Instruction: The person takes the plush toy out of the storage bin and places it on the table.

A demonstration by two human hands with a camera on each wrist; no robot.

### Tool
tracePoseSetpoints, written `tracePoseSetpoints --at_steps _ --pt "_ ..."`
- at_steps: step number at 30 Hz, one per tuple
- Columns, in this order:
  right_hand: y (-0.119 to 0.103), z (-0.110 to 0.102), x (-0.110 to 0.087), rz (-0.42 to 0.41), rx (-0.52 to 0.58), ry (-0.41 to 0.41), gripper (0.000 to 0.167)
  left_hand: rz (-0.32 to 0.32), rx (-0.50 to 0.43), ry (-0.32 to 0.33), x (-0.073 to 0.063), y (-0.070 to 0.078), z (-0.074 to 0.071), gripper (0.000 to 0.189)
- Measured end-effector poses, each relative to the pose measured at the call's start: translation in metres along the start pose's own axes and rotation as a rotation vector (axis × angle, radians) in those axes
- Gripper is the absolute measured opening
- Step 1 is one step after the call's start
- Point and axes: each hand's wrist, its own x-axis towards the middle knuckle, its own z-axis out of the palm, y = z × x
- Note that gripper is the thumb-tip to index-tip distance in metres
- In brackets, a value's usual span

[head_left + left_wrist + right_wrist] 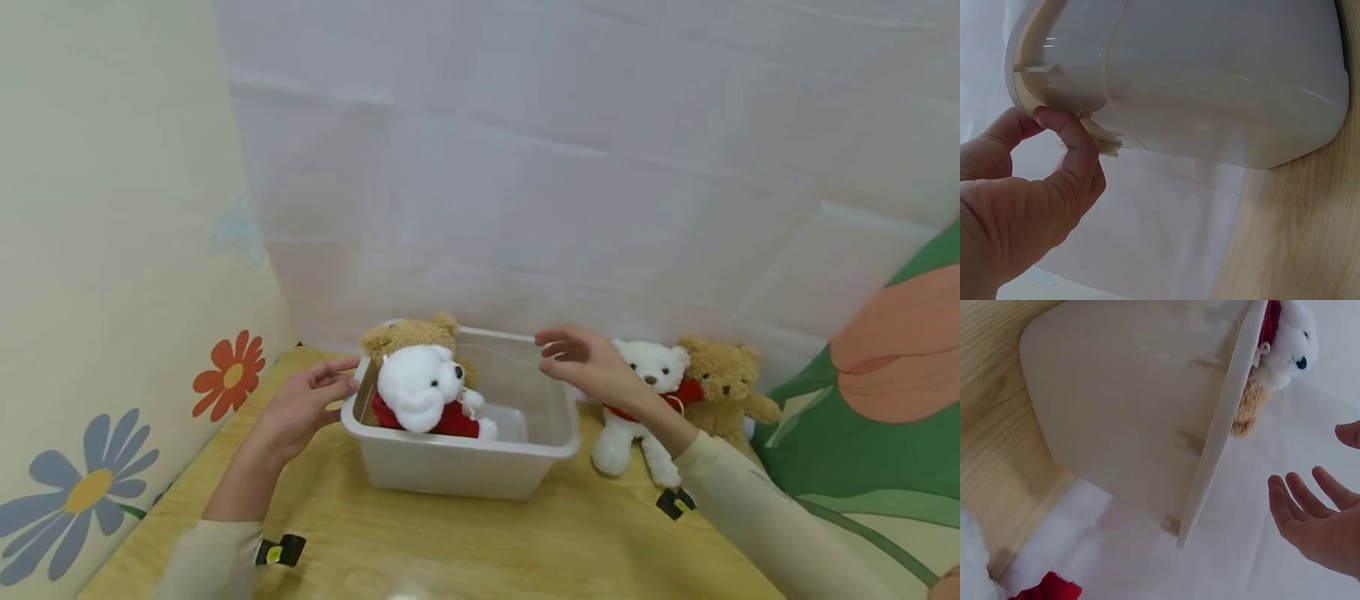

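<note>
Pinching the bin (450,473) at its left rim, the left hand (296,408) has thumb and finger closed on the edge; the right hand (588,364) hangs near the opposite rim, apart from it, fingers spread and holding nothing. With only one side gripped, a pull from the left would likely swing the bin askew on the counter (420,554). Inside, a white bear (418,396) and a brown bear (408,334) crowd the left end, heads above the rim, so a sharp tilt or jolt could spill either. Further right, a second white bear (615,442) and a second brown bear (722,383) sit outside, close by the right forearm (670,423); a low sweep might topple them.
</note>
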Motion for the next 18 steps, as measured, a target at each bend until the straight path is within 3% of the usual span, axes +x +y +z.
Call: tracePoseSetpoints --at_steps 11,18 --pt "-0.029 0.042 0.026 -0.022 0.020 -0.147 0.047 -0.002 -0.005 -0.004 0.002 0.000 -0.001 0.059" --pt "-0.044 0.064 0.049 -0.040 0.019 -0.183 0.056 0.004 -0.011 -0.011 0.001 0.001 0.001 0.059"
